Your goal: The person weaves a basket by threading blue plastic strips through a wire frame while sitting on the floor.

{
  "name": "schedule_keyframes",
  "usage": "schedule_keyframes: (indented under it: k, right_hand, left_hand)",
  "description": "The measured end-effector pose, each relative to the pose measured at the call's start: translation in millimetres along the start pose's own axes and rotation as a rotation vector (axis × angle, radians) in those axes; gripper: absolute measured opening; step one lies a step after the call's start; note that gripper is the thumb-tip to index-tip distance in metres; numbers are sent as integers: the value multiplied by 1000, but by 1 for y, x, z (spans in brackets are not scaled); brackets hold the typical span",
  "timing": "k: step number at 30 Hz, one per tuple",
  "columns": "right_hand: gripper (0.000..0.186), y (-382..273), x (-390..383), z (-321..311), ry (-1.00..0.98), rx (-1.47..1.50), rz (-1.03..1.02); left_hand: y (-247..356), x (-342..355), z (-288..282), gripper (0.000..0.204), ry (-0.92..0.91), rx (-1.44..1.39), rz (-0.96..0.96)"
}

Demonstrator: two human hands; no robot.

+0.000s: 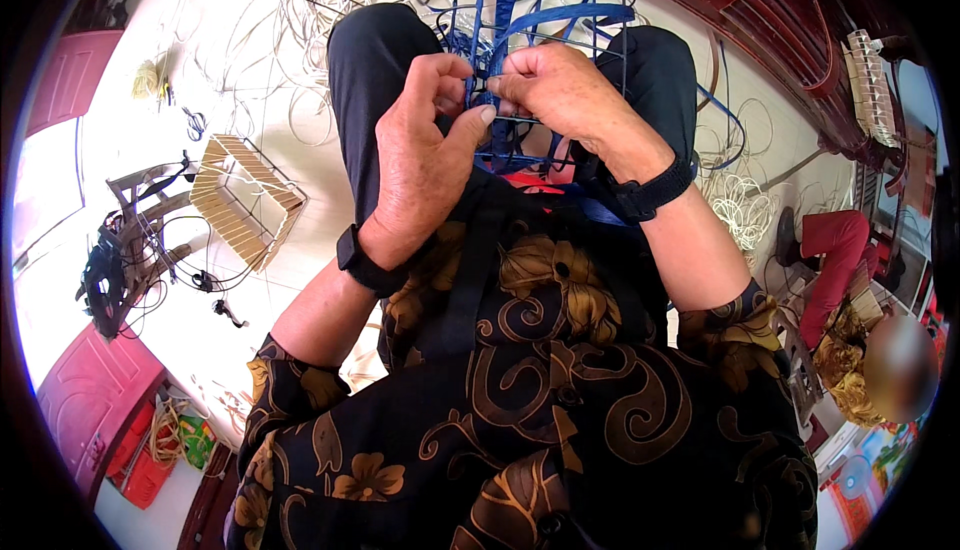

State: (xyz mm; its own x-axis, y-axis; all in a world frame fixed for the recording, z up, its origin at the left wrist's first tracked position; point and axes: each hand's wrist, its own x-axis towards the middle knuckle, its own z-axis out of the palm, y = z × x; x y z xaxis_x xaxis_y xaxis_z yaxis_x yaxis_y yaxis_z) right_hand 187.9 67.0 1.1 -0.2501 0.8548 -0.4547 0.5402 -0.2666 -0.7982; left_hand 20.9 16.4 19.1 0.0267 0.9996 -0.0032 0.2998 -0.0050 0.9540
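Between my knees stands a wire frame (625, 50) of thin dark rods, partly wound with blue flat strip. My left hand (430, 140) is at its near side, thumb and fingers pinched at the blue strip by an upright rod. Close beside it, my right hand (555, 90) pinches a blue strip (570, 14) against the frame, fingertips almost meeting the left thumb. A loop of this strip arches above the right hand, and a wider band rises toward the top edge. The exact spot under the fingertips is partly hidden.
Tangled pale strips (300, 40) cover the floor ahead. At left, a frame wrapped in tan strip (245, 200) lies near a small wooden stool (150, 210) with black cords. Dark red wooden furniture (760, 20) stands at far right. Another person in red trousers (835, 250) sits at right.
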Motion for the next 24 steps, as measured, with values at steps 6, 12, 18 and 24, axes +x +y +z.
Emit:
schedule_keyframes:
  k: [6, 12, 18, 24]
  right_hand:
    - [25, 1, 0, 2, 29, -37, -41]
    - [25, -1, -1, 0, 11, -83, -36]
    - [25, 2, 1, 1, 11, -70, -55]
    - [22, 5, 4, 0, -11, 5, -60]
  left_hand:
    - [-14, 0, -5, 19, 1, 156, 223]
    - [-17, -2, -7, 13, -7, 160, 191]
    - [-19, -2, -9, 15, -48, 127, 171]
    - [-13, 1, -10, 9, -132, 150, 162]
